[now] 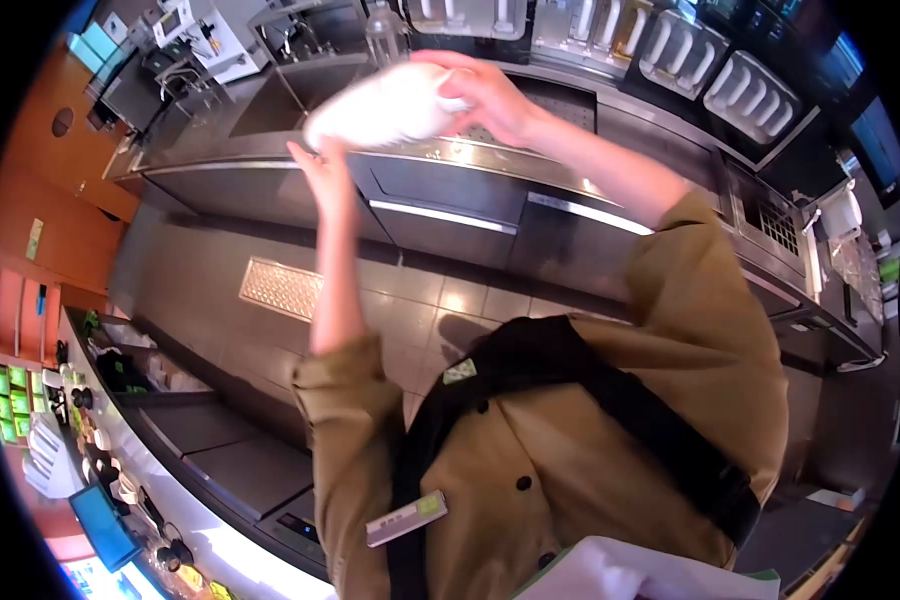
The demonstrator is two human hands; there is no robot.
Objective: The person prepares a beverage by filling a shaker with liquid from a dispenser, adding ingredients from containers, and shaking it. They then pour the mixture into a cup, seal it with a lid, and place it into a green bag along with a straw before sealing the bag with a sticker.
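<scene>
Right hand: the right hand is curled over the far end of a white oblong container, fingers wrapped round it and thumb underneath.
Left hand: the left hand is spread, with its fingers together. Its palm is raised against the near, lower end of the container; it props the container and does not grip it.
Container: it is held in the air between the two hands, lying nearly on its side. It is blurred, so I cannot tell its lid or its material.
Below it: a long stainless-steel surface with a sunken steel sink basin to one side and grey drawer fronts with bright bar handles beneath.
Further out: a grey tiled floor has a pale metal drain grate in it, and white trays of white bottles sit behind the surface.
Step in hand: judging by the blur and the two-ended hold, the container is probably being shaken or tipped over the surface.
Next move: whatever follows, the right hand must keep its wrap firm and the left palm must stay square on the end, or the container could slip towards the sink basin.
</scene>
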